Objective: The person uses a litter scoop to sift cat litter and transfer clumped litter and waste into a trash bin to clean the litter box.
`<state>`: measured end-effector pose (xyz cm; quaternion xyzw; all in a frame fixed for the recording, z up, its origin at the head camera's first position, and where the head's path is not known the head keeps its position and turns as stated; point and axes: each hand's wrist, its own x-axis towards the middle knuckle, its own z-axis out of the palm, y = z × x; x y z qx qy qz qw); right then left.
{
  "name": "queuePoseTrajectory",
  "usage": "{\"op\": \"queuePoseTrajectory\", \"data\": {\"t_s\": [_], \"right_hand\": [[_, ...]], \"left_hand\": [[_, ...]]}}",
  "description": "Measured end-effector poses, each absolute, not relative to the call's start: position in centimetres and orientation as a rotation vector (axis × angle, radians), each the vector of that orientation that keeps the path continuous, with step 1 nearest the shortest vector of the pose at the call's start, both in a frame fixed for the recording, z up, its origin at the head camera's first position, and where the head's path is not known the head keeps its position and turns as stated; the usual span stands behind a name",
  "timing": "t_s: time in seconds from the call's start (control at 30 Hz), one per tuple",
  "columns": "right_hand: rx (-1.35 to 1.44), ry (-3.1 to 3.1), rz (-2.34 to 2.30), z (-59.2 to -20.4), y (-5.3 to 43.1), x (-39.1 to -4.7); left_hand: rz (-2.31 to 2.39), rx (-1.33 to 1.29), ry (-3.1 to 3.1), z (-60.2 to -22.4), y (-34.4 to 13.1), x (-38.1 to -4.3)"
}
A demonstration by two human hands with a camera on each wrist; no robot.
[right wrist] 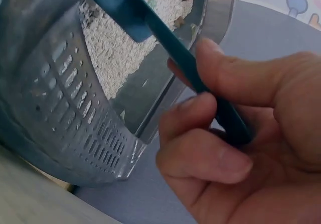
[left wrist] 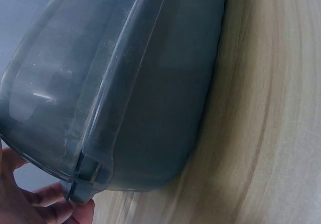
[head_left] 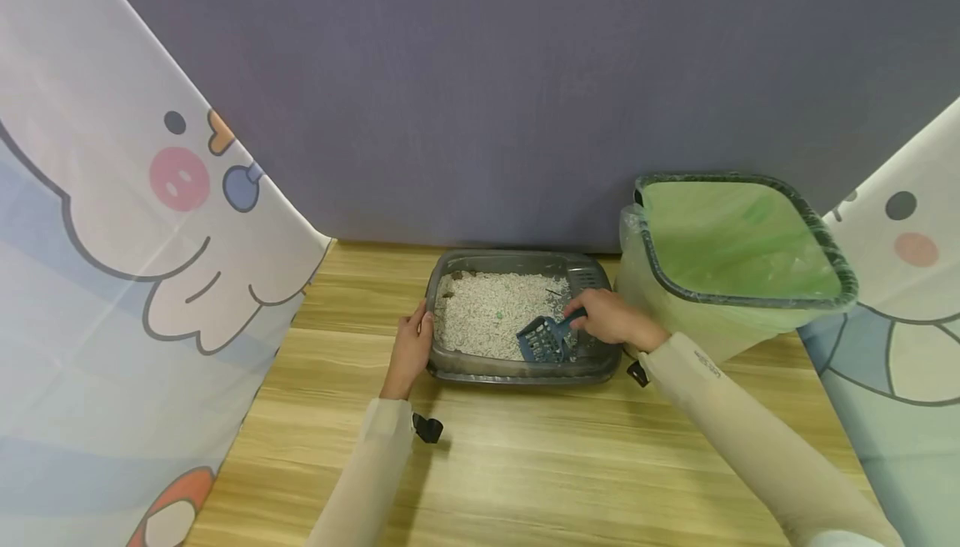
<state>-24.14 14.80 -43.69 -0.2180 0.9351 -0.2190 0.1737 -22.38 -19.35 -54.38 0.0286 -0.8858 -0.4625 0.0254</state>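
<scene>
A grey litter box (head_left: 495,370) sits on the wooden surface, filled with pale granular litter (head_left: 487,309). Several brown clumps (head_left: 459,275) lie at its far left corner. My left hand (head_left: 411,348) grips the box's left rim, its fingers curled under the edge (left wrist: 80,191) in the left wrist view. The blue slotted litter scoop (head_left: 542,340) is in my right hand (head_left: 609,316), which holds it by the handle (right wrist: 175,53) between thumb and curled fingers. The scoop's head is low over the litter at the near right part of the box.
Right behind my right hand stands a tall bin (head_left: 750,301) lined with a pale green bag (head_left: 738,238). A purple-grey backdrop (head_left: 465,113) rises behind the box, and printed cartoon curtains (head_left: 112,238) hang at both sides. The box's right end has a perforated ledge (right wrist: 75,93).
</scene>
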Motion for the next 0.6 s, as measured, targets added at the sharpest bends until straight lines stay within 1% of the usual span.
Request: {"op": "queuePoseTrajectory", "data": {"t_s": [0.33,0.5,0.6], "right_hand": [[-0.572,2.606,-0.481,-43.2,14.3,-25.7],[-0.466,2.602,-0.481,-43.8,14.1,-25.7],[-0.448,2.617,-0.536,-44.5,14.1,-25.6]], "left_hand": [[-1.444,0.092,-2.744,-54.3,-19.4,-22.4],[-1.452,0.097,-2.749,-54.3,-19.4,-22.4],[-1.454,0.092,-2.745,-54.2,-19.3,-22.3]]}}
